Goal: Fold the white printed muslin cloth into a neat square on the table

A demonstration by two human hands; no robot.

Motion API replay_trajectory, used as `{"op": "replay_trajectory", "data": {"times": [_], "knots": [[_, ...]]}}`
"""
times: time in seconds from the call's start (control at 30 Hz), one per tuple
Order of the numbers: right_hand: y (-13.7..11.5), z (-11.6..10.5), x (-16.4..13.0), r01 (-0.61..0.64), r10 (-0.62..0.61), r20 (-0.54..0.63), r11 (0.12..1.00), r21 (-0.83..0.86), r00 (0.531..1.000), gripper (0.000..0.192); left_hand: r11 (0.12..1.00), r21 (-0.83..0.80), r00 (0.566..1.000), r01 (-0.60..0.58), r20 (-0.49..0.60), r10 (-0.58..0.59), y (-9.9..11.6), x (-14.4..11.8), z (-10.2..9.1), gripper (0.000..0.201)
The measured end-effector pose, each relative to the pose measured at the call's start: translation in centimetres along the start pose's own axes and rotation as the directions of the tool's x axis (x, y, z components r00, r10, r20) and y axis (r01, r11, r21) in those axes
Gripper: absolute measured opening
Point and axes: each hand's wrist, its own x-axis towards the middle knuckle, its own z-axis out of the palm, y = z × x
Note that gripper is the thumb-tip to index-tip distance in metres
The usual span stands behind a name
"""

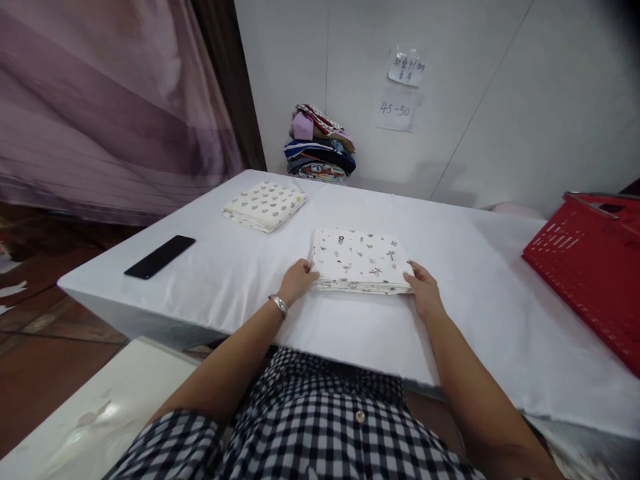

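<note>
A folded white cloth with small dark prints [360, 260] lies flat on the white table [240, 267] right in front of me. My left hand [296, 280] grips its near left corner, fingers curled at the edge. My right hand [423, 288] holds the near right corner in the same way. A silver bracelet sits on my left wrist. A second folded cloth with grey heart-like prints [265, 205] rests farther back on the left, away from both hands.
A black phone [160, 256] lies near the table's left edge. A red plastic basket [590, 267] stands at the right. A pile of coloured fabrics [320, 143] is stacked against the white wall. A purple curtain hangs at the left.
</note>
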Motion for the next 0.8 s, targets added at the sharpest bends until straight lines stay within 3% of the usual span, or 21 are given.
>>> {"op": "replay_trajectory", "data": {"times": [0.1, 0.17, 0.33, 0.6, 0.7, 0.8], "knots": [[-0.3, 1.3, -0.4, -0.007, 0.009, 0.068, 0.999, -0.034, 0.998, 0.059, 0.997, -0.052, 0.995, 0.054, -0.086, -0.058, -0.4, 2.7, -0.7, 0.020], [-0.4, 1.3, -0.3, -0.026, 0.029, 0.043, 0.997, -0.072, 0.999, 0.063, 0.994, -0.075, 0.994, 0.082, -0.065, -0.087, -0.4, 3.5, -0.8, 0.023], [-0.3, -0.4, 0.9, -0.037, 0.029, -0.071, 0.993, -0.113, 0.997, 0.062, 0.994, -0.105, 0.998, 0.042, 0.043, -0.038, 0.1, 1.7, 0.2, 0.027], [-1.0, -0.2, -0.2, 0.051, -0.057, -0.015, 0.962, -0.269, 0.998, 0.058, 1.000, 0.018, 0.999, 0.016, -0.050, -0.015, 0.6, -0.2, 0.0, 0.027], [-1.4, -0.3, -0.7, 0.106, -0.122, -0.008, 0.890, -0.444, 0.993, 0.055, 1.000, 0.016, 0.997, 0.012, -0.072, -0.011, 0.6, -0.3, 0.1, 0.028], [-1.6, -0.8, -0.8, 0.186, -0.204, 0.044, 0.753, -0.632, 0.978, 0.054, 1.000, -0.008, 0.993, -0.016, -0.113, 0.015, 0.6, -0.6, 0.3, 0.028]]}}
